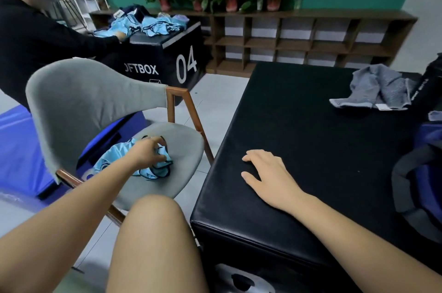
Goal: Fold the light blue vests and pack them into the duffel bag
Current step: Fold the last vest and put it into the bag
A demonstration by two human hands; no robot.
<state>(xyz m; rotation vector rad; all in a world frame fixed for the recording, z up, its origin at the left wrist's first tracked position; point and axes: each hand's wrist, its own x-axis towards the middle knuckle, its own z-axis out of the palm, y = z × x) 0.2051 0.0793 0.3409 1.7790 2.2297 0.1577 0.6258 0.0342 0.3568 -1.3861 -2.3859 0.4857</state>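
A crumpled light blue vest with dark trim lies on the seat of a grey chair to my left. My left hand reaches across and grips the vest's upper folds. My right hand rests flat, fingers relaxed, on the black padded box in front of me. The blue duffel bag with grey straps sits at the box's right edge, partly cut off by the frame.
A grey-blue striped garment lies at the box's far right. Another person in black handles more light blue vests on a black box marked 04. Low wooden shelves with potted plants line the back wall.
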